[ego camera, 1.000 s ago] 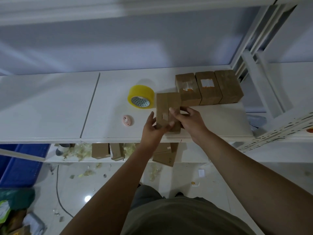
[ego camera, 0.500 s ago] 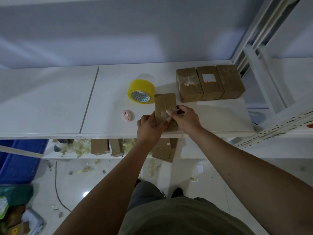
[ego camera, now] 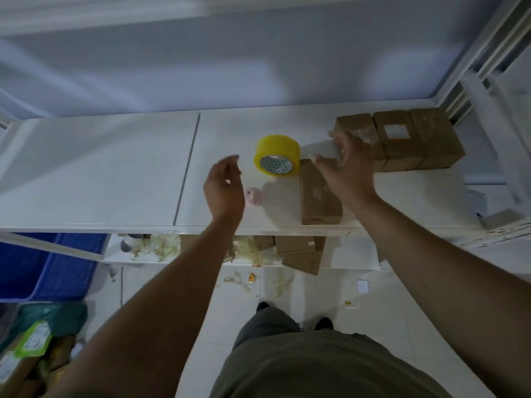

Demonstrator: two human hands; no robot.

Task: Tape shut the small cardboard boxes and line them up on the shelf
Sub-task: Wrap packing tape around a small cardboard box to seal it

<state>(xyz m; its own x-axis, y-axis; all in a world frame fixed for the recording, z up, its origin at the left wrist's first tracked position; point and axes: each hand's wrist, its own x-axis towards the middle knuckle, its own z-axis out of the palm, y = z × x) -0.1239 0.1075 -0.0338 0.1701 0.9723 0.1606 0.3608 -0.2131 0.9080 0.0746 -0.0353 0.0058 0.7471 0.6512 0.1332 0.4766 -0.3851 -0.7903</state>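
Left hand [ego camera: 224, 185] is hovering near the tape roll [ego camera: 275, 155], loosely curled, holding nothing. Right hand [ego camera: 349, 170] is hanging spread-fingered over the cardboard box [ego camera: 316, 196].

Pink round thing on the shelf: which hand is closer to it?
Left. The left hand is right beside the pink round thing, overlapping its left edge. The right hand is off to the right, above the loose cardboard box.

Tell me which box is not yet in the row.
The box lying at the shelf edge beside the tape roll; the other three stand side by side farther back.
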